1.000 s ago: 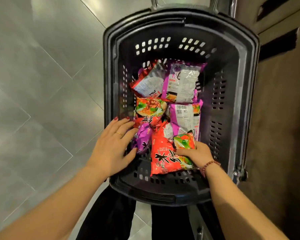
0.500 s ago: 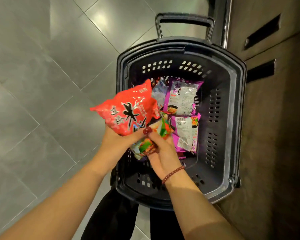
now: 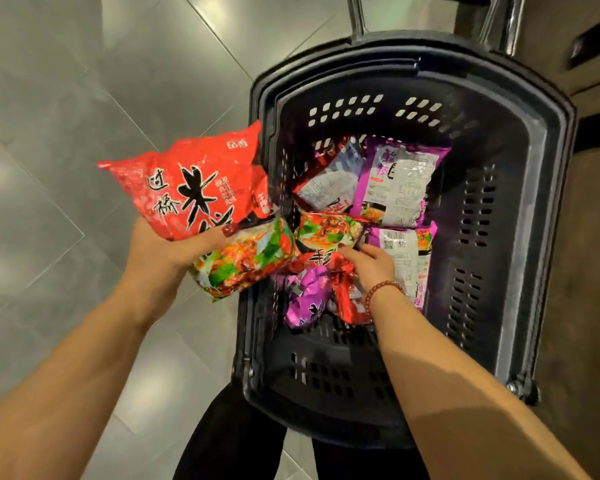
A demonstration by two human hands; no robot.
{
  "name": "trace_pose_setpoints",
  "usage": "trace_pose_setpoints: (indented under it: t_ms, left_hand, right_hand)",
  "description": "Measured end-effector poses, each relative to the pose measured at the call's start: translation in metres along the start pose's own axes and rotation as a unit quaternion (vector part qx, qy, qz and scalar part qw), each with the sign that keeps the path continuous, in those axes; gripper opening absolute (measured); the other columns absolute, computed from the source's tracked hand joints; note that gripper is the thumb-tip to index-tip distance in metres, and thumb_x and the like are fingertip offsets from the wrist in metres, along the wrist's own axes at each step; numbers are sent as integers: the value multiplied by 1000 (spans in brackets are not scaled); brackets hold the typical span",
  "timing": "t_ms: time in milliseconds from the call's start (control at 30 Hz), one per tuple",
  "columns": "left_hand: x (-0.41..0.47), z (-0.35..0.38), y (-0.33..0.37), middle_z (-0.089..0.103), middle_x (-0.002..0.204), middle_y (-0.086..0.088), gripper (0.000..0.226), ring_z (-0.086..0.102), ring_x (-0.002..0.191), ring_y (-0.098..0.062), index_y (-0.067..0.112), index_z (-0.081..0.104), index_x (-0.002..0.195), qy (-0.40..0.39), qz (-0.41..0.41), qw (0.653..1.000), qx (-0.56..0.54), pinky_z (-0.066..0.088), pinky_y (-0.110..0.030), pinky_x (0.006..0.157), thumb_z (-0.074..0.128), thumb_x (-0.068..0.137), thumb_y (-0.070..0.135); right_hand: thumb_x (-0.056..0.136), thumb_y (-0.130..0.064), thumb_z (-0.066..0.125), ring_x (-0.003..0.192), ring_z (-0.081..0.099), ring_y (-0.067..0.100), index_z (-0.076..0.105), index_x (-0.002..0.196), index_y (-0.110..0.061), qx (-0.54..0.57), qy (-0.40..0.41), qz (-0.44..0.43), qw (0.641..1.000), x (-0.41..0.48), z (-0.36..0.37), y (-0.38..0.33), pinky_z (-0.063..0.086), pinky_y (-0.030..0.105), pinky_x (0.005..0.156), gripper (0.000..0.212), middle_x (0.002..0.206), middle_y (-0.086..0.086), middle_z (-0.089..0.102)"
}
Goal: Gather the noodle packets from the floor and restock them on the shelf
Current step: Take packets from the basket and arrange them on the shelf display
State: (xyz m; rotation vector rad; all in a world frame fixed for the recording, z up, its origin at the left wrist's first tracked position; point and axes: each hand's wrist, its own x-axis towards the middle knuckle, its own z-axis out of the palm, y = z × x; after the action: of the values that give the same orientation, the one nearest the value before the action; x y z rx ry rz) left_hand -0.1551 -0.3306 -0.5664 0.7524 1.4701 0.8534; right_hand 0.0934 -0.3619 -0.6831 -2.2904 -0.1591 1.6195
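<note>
gripping two noodle packets in the left hand over the left rim of the basket: red packet on top, green-and-orange packet beneath, thumb pressed across both. reaching into the basket with the right hand, fingers loose and spread, resting on a red-and-green packet in the pile, purple packet just beyond on the far side. grey floor tiles to the left

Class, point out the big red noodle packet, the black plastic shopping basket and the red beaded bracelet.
Big red noodle packet [image 3: 194, 188], head view: its printed front.
Black plastic shopping basket [image 3: 548, 237], head view: its right rim.
Red beaded bracelet [image 3: 383, 288], head view: beads on the wrist.
</note>
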Motion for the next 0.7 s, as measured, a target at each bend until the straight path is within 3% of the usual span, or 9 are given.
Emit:
trace_pose_setpoints:
  t_ms: [67, 167, 267, 333, 367, 400, 467, 600, 700]
  left_hand:
    - [4, -3, -4, 73, 106, 5, 58, 68, 101, -19, 30, 69, 106, 0, -5, 1000, -11, 57, -31, 79, 82, 50, 20]
    - [8, -6, -13, 73, 105, 5, 62, 69, 100, -18, 30, 67, 107, 12, -9, 1000, -25, 57, -30, 75, 81, 47, 22]
    - [7, -7, -19, 73, 106, 5, 62, 69, 100, -19, 29, 67, 108, 14, -8, 1000, -26, 57, -29, 76, 80, 47, 22]
    - [6, -7, -20, 73, 106, 4, 67, 69, 100, -19, 25, 64, 113, 17, -12, 999, -26, 57, -30, 77, 80, 48, 23]
    - [4, -7, -19, 72, 108, 3, 68, 68, 101, -20, 24, 63, 115, 19, -13, 999, -26, 57, -31, 78, 80, 49, 23]
    - [3, -6, -18, 72, 109, 2, 69, 68, 103, -22, 23, 63, 116, 20, -11, 999, -26, 57, -33, 79, 81, 49, 23]
    - [-1, -1, -15, 72, 110, 0, 68, 68, 102, -22, 22, 64, 115, 31, -17, 999, -33, 57, -33, 79, 81, 50, 23]
    - [-17, 9, -2, 72, 107, -3, 67, 69, 96, -21, 19, 63, 115, 74, -60, 993, -75, 58, -31, 74, 84, 51, 17]
    - [-40, 19, 24, 74, 99, 0, 65, 71, 87, -18, 19, 64, 113, 60, -102, 988, -99, 58, -33, 71, 85, 51, 21]
  right_hand:
    - [79, -24, 79, 123, 51, 23, 44, 140, -3, -40, -8, -16, 999, 19, 10, 3, 39, 31, 104, 73, 138, 8, 51]
    - [81, -18, 77, 109, 55, 20, 48, 134, -8, -21, -20, -38, 999, 38, 28, 6, 41, 29, 96, 62, 129, 3, 57]
    - [83, -19, 74, 115, 56, 25, 51, 130, -7, -36, 19, -40, 998, 49, 35, 9, 45, 28, 100, 54, 127, 7, 58]
    - [86, -17, 69, 79, 54, 22, 55, 85, -8, -58, 42, -62, 995, 45, 31, 6, 44, 12, 65, 16, 85, 4, 58]
    - [87, -15, 67, 66, 43, 19, 42, 69, -12, -54, 48, -77, 994, 44, 29, 5, 35, 16, 51, 30, 70, 2, 46]
    - [87, -14, 66, 61, 35, 17, 35, 65, -16, -53, 54, -94, 993, 39, 26, 4, 30, 22, 49, 38, 65, 1, 38]
    - [87, -14, 66, 60, 33, 16, 34, 65, -17, 0, 61, -110, 992, 21, 17, -3, 29, 28, 52, 39, 64, 2, 36]
    - [88, -19, 68, 69, 49, 19, 53, 72, -20, 228, 86, -78, 967, -36, -7, -30, 47, 35, 66, 22, 73, 2, 55]
    - [91, -22, 67, 60, 48, 13, 59, 77, -21, 338, 73, -73, 935, -88, -35, -59, 40, 27, 58, 15, 66, -4, 55]
